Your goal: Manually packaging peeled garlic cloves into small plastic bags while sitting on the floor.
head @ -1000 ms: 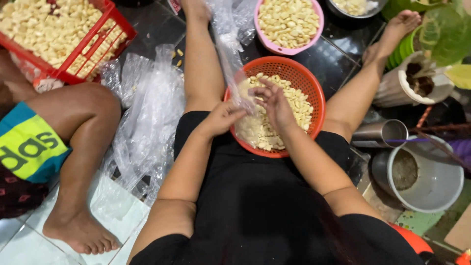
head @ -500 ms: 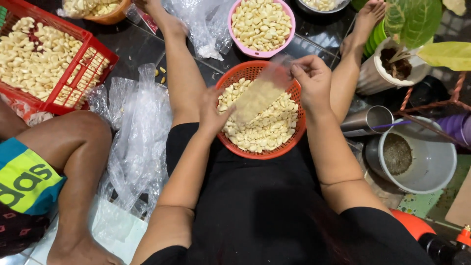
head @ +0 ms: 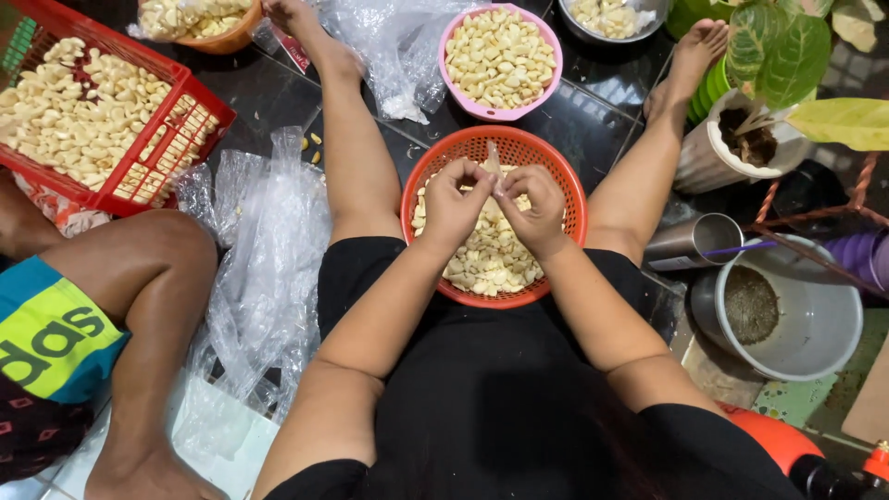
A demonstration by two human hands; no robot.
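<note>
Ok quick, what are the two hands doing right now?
Left hand: closed, pinching the top of a small clear bag over the orange basket.
Right hand: closed, pinching the same bag.

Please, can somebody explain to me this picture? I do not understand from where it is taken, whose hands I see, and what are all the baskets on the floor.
There is no machine here. The camera sits on a person's head and looks down, so you see that person's own arms and legs as they sit on the floor. Between the legs stands an orange basket filled with pale peeled cloves, probably garlic. The left hand and the right hand meet above it and pinch a small clear plastic bag between the fingertips. Farther away are a pink bowl and a red crate holding the same cloves. Loose plastic bags lie at the left, beside another person's knee. At the right stand a potted plant and a grey bucket.
</note>
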